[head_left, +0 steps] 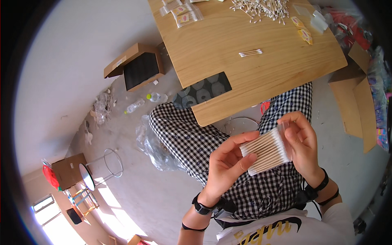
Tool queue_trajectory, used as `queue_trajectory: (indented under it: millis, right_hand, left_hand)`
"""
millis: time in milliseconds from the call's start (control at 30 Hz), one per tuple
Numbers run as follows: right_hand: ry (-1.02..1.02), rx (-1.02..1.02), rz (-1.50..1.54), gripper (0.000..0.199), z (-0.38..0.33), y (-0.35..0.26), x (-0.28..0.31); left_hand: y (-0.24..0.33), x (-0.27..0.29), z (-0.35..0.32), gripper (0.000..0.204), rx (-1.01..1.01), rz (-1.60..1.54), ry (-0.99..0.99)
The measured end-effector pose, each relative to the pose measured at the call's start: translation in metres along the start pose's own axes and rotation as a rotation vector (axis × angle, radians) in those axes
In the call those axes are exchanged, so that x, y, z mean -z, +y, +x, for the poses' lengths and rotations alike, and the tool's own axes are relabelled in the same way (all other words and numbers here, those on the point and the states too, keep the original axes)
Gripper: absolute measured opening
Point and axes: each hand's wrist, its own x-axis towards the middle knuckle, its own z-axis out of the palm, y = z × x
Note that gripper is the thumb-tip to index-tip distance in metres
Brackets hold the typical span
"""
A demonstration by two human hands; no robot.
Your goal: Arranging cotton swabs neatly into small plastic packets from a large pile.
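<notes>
Head view: the left hand (pixel 223 167) grasps the swabs (pixel 267 152) between thumb and fingers, thumb pressed on the face toward 8 o'clock. The right hand (pixel 304 145) pinches the clear film (pixel 286 130) at their 2 o'clock end. Relative to the left hand, the swabs lie at 2 o'clock, in contact; relative to the right, between 8 and 9 o'clock. The table (pixel 204 45), at 12 o'clock from the swabs, bears a swab pile (pixel 267 8)

White short-sleeved top (pixel 326 226) worn, gold lettering and black curved mark printed on front. Trousers (pixel 177 141) checked in black and white. Black straps (pixel 202 208) fastened at both wrists; thinner black bands (pixel 330 198) worn farther up forearms.
</notes>
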Motion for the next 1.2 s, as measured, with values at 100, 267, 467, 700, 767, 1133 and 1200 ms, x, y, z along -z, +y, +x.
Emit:
queue_trajectory:
  millis: [100,267,467,700,767,1133,1200]
  right_hand:
    - [-0.063,0.103,-0.100,0.026,0.000,-0.002,0.007]
    - [-0.132,-0.054,0.074,0.032,-0.004,-0.011,0.010]
    - [-0.118,0.382,-0.370,0.028,0.008,0.004,0.011]
    - [-0.131,0.502,-0.505,0.015,0.011,-0.001,0.019]
    - [-0.089,0.390,-0.349,0.007,0.009,0.000,0.018]
    - [-0.092,0.161,0.002,0.005,0.004,0.009,0.015]
    - [-0.072,0.124,0.092,0.006,0.004,0.014,0.013]
  left_hand:
    - [-0.001,-0.001,-0.001,0.037,0.029,-0.088,0.080]
    - [0.005,-0.008,0.000,0.034,0.010,0.012,0.249]
    - [0.008,-0.009,0.003,0.032,0.049,0.031,0.230]
    - [0.007,-0.009,0.006,0.041,-0.012,-0.102,0.171]
    - [0.009,-0.009,0.005,0.044,-0.069,-0.176,0.117]
    - [0.009,-0.012,0.006,0.047,-0.199,0.767,0.202]
    - [0.003,-0.012,0.007,0.046,-0.290,0.825,0.198]
